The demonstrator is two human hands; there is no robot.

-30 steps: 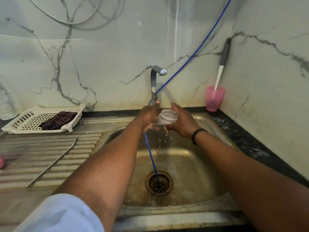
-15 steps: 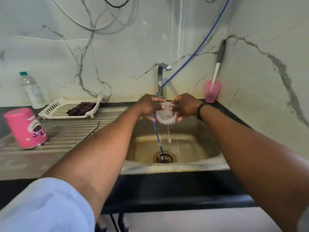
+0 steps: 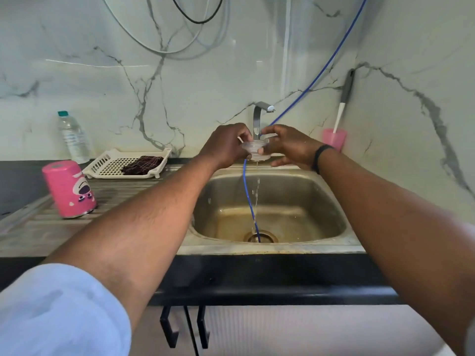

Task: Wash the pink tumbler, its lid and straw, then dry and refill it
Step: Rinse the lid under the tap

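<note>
two hands on one item | clear lid (image 3: 255, 149) is gripped by left hand (image 3: 226, 147), pinched by right hand (image 3: 290, 146) fingertips, over sink (image 3: 341, 201) | pink tumbler (image 3: 69, 188) is stood inverted at worktop's left edge

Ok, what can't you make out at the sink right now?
Head view only:
- Clear plastic lid: edges covered by left hand and right hand.
- Straw: not visible.
- Upside-down pink tumbler: inside hidden.
- Steel tap: its flow is hidden behind the lid.

White marble-veined walls (image 3: 102, 98), steel sink (image 3: 344, 242), black counter edge (image 3: 257, 294).
</note>
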